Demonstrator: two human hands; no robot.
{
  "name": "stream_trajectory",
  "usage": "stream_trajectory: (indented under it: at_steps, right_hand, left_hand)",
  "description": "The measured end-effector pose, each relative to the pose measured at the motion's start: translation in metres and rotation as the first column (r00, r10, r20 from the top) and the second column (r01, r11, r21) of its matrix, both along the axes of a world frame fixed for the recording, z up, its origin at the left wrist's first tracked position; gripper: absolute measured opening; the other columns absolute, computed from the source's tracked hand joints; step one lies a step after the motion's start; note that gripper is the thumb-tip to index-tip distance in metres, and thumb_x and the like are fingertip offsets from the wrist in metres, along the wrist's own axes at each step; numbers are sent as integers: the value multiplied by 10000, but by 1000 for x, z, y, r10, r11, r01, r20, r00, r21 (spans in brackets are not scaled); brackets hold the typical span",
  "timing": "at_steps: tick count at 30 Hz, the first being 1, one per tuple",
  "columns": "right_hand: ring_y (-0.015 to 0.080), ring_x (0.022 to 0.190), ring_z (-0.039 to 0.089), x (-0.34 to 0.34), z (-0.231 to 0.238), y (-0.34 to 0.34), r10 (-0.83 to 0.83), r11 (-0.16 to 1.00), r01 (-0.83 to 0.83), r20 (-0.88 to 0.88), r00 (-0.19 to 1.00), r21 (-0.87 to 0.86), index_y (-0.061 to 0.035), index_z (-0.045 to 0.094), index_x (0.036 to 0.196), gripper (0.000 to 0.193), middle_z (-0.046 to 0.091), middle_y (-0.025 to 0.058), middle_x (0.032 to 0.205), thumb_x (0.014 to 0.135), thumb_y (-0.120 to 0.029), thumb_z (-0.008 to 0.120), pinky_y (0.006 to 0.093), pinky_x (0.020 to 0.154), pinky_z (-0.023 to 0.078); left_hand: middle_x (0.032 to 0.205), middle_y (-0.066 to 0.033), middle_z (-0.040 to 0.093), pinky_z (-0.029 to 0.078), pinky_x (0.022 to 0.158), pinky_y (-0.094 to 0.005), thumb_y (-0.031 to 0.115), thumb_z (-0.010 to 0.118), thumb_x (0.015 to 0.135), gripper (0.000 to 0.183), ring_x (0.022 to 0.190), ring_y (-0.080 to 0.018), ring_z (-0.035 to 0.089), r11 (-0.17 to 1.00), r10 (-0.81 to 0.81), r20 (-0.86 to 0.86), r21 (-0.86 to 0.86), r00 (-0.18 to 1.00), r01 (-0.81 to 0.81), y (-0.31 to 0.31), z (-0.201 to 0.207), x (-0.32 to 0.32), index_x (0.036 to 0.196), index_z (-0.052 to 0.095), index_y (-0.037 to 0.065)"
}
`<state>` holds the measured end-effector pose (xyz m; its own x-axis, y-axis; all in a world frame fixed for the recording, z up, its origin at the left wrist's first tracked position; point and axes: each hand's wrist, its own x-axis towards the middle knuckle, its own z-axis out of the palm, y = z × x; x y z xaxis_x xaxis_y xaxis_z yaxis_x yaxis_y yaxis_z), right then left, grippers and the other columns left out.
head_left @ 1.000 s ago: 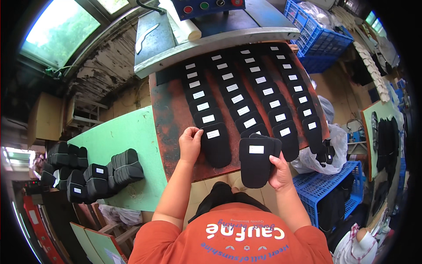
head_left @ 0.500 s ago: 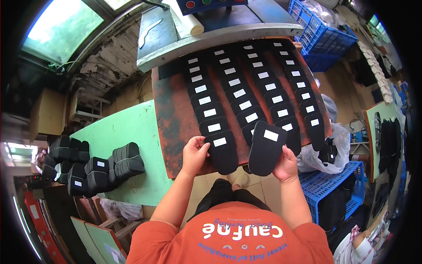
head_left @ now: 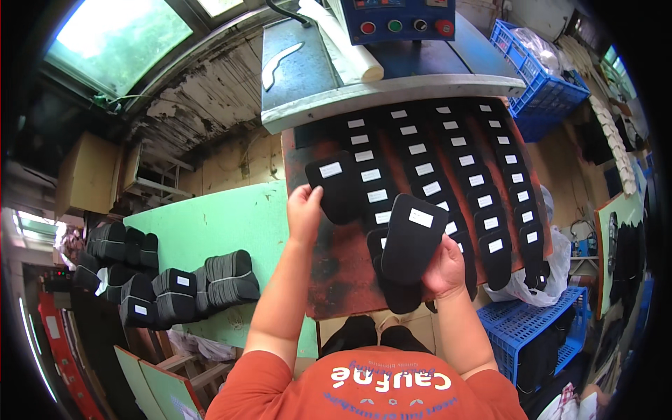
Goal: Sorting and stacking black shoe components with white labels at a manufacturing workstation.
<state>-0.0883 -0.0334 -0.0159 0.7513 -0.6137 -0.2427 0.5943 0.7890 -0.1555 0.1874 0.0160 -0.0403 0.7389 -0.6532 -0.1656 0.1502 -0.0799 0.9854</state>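
my left hand [head_left: 305,212], thumb and fingers pinched tight on edge of black insole [head_left: 336,192], over left side of rust-red table [head_left: 336,280]; my right hand [head_left: 446,269], fingers curled, grips second insole [head_left: 411,245], white label up, over table's near half. four overlapping rows of labelled insoles [head_left: 477,192] run across table. left of table, insole stacks [head_left: 234,283] on green bench [head_left: 234,217]; right of table, blue crate [head_left: 530,329].

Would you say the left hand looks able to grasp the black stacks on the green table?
Probably not yet: the left hand holds a labelled black piece, which would likely need setting down first.
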Motion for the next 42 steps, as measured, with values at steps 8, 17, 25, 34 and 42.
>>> stream_trajectory:
  at_steps: [8, 17, 25, 34, 42]
  right_hand:
    - [276, 1141, 507, 72, 1, -3, -18, 997, 3, -192, 981, -77, -73, 449, 1268, 474, 533, 106, 1217, 835, -169, 620, 424, 984, 405]
    - [200, 1129, 494, 126, -7, -23, -156, 980, 97, -373, 915, -171, -133, 422, 1282, 518, 529, 46, 1194, 819, -73, 648, 380, 964, 414]
    - [250, 1181, 463, 127, -11, -33, -16, 1000, 17, -154, 988, 3, -55, 423, 1289, 420, 492, 95, 1275, 930, -269, 464, 424, 1014, 353]
    - [257, 1206, 444, 133, -9, -35, -91, 995, 76, -306, 948, -62, -64, 414, 1297, 476, 462, 98, 1312, 942, -381, 423, 424, 1026, 336]
    - [234, 1164, 482, 129, -12, -33, -79, 993, 47, -304, 949, -109, -66, 431, 1280, 362, 505, 97, 1250, 933, -165, 467, 397, 1007, 371]
  left_hand:
    - [633, -52, 588, 436, 572, -320, 159, 640, 804, 270, 606, -141, 545, 926, -114, 483, 368, 868, -83, -77, -22, 127, 936, 623, -76]
    - [824, -9, 626, 412, 564, -162, 51, 602, 831, 182, 658, -34, 536, 939, -328, 15, -103, 944, 328, -9, 23, 32, 997, 607, -24]
    - [753, -29, 628, 456, 612, -243, 82, 614, 827, 250, 660, -121, 569, 931, -205, 606, 362, 769, -37, -54, -14, 112, 1038, 598, -51]
    - [810, -26, 638, 456, 594, -201, 58, 645, 809, 212, 690, -59, 562, 985, -162, 69, 65, 984, 157, -18, 10, 69, 1000, 604, -21]
    - [842, -49, 631, 461, 581, -205, 102, 682, 789, 248, 675, -75, 558, 976, -114, 782, 204, 613, -80, -10, -19, 81, 986, 605, -26]
